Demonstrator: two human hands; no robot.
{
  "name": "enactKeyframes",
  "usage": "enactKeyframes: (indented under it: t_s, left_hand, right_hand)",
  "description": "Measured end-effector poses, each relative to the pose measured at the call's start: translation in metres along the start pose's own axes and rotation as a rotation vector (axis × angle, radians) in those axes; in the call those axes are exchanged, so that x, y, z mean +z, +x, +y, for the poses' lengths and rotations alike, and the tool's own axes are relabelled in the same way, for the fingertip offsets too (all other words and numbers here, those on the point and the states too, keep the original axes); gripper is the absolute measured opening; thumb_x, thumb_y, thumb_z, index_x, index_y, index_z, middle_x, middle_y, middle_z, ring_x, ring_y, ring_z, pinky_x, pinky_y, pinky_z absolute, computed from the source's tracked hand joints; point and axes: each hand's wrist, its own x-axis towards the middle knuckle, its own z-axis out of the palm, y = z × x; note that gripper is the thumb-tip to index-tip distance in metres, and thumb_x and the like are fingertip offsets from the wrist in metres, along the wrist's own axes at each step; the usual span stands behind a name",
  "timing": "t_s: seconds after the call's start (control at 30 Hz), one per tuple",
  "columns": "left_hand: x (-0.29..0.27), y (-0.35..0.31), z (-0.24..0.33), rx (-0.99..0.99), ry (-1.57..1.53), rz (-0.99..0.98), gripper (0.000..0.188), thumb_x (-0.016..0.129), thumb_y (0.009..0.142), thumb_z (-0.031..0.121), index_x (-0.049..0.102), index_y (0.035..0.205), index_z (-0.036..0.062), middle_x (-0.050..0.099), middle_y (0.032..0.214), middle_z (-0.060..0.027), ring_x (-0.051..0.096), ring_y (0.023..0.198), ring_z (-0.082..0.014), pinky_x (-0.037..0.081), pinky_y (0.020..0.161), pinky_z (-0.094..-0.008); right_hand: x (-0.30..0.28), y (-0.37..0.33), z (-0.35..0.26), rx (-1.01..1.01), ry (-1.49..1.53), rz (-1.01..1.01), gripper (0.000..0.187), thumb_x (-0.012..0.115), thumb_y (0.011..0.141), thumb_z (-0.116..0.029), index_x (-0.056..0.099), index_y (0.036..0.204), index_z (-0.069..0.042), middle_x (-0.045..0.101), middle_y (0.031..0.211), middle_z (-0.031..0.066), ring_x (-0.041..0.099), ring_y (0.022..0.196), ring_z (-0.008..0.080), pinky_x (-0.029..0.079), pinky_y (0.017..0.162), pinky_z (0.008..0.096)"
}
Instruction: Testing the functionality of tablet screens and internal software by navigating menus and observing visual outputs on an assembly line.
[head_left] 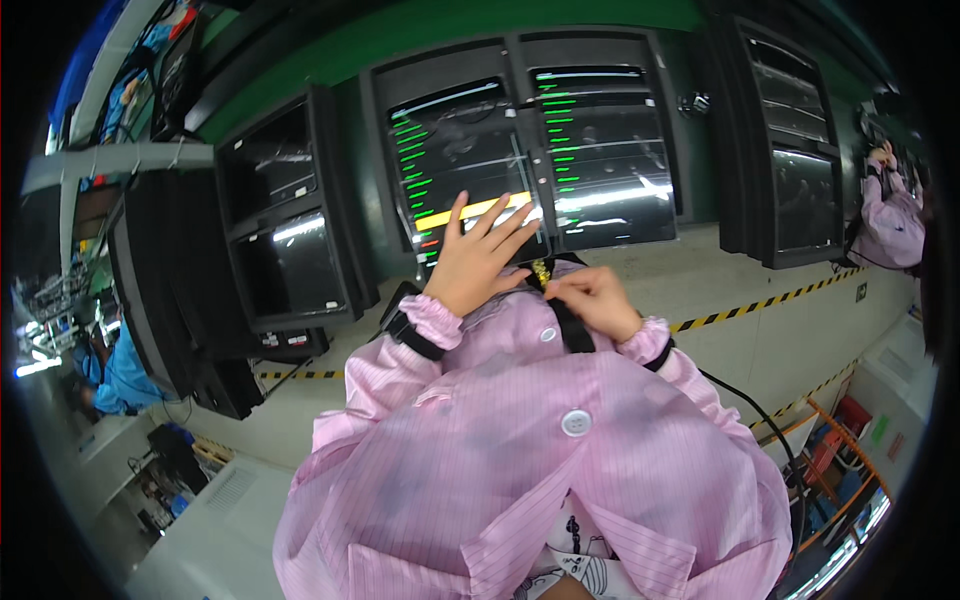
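Note:
My left hand [476, 262] is spread with its fingers apart, over the lower part of a glossy dark screen [465, 150]. That screen carries short green lines, a yellow bar and a red mark. Close to my waist, my right hand [598, 302] is closed, thumb and fingertips together. A small yellow, gold-looking piece [542, 270] shows right by those fingertips; its kind is unclear, and whatever they pinch is hidden. Behind it a black strap-like strip [572, 328] runs down over my pink striped smock. Black bands circle both cuffs.
A second screen [605, 150] with green lines stands beside the first. Dark framed panels flank them at left [285, 220] and right [790, 150]. A black cable [745, 395] runs by my right side. Yellow-black tape [765, 303] marks the floor. Another person in pink [890, 215] is at far right.

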Motion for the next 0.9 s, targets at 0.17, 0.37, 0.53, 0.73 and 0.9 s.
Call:
enactKeyframes:
  t_s: [0.17,0.37,0.53,0.73,0.9]
  left_hand:
    - [-0.002,0.001,0.010,-0.090,0.001,-0.056,0.068,0.074,0.070,0.028,0.049,0.134,0.0193,0.040,0.145,0.0022,0.030,0.139,-0.0208,0.007,0.112,-0.0615]
    - [-0.001,0.001,0.016,-0.143,0.013,-0.013,0.061,0.073,0.072,0.027,0.053,0.130,0.0177,0.044,0.141,0.0029,0.032,0.137,-0.0201,0.011,0.111,-0.0618]
    - [0.000,0.008,0.019,-0.143,-0.026,0.010,0.061,0.074,0.069,0.021,0.056,0.127,0.0163,0.048,0.139,0.0003,0.034,0.137,-0.0230,0.011,0.112,-0.0588]
    - [0.007,0.001,0.016,-0.151,-0.051,0.052,0.060,0.076,0.069,0.020,0.056,0.126,0.0155,0.049,0.138,-0.0021,0.036,0.136,-0.0250,0.011,0.112,-0.0585]
    - [0.007,0.000,0.012,-0.147,-0.040,0.018,0.059,0.074,0.073,0.022,0.054,0.128,0.0173,0.047,0.140,0.0010,0.034,0.137,-0.0227,0.012,0.111,-0.0608]
  right_hand:
    - [-0.016,-0.003,-0.028,-0.041,-0.146,-0.006,0.014,0.062,0.083,-0.009,0.067,0.077,0.002,0.058,0.057,0.0006,0.048,0.054,0.0035,0.036,0.049,0.0233]
    - [-0.093,0.015,-0.041,-0.237,-0.165,0.301,0.018,0.060,0.086,-0.013,0.069,0.079,0.001,0.065,0.066,0.0056,0.059,0.059,0.0104,0.043,0.053,0.0269]
    - [-0.010,0.026,-0.005,0.008,-0.084,-0.162,0.048,0.064,0.085,-0.044,0.071,0.074,0.002,0.064,0.058,0.0119,0.059,0.050,0.0148,0.044,0.049,0.0291]
    - [0.005,0.023,0.016,-0.014,0.023,-0.214,0.024,0.067,0.082,-0.020,0.068,0.074,0.001,0.060,0.058,0.0044,0.050,0.053,0.0068,0.040,0.049,0.0262]
    - [-0.059,0.016,-0.029,-0.278,-0.058,0.122,0.016,0.064,0.086,-0.017,0.069,0.081,-0.002,0.060,0.062,0.0000,0.049,0.054,0.0058,0.039,0.049,0.0239]
